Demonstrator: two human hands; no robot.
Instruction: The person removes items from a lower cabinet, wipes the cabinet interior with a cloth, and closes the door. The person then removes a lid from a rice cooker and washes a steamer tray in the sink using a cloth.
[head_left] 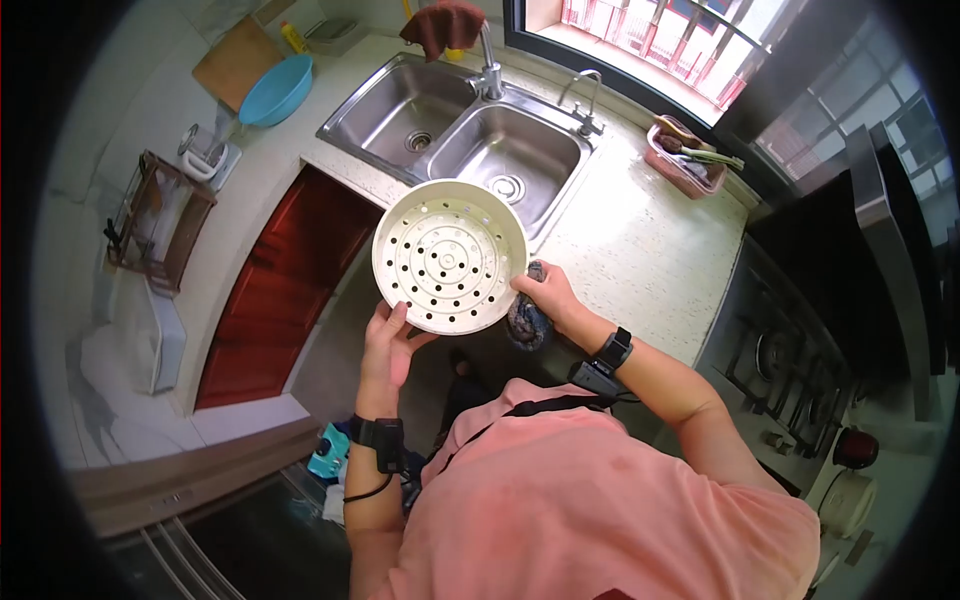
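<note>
A round, cream-white steamer basket point(447, 262) with several small holes in its bottom is held up in front of the sink, its inside facing me. My left hand point(390, 345) grips its lower left rim, thumb on the near side and fingers underneath. At the right rim, my right hand point(550, 295) pinches a crumpled dark patterned cloth point(527, 325), which hangs against the basket's outer wall. The thumb of that hand reaches the rim. Fingers behind the cloth and basket are hidden.
Beyond the basket lies a double steel sink point(470, 140) with a faucet point(490, 65). A blue basin point(277, 92) leans at the far left. A pink basket point(685, 160) stands on the right counter, near a gas stove point(775, 365).
</note>
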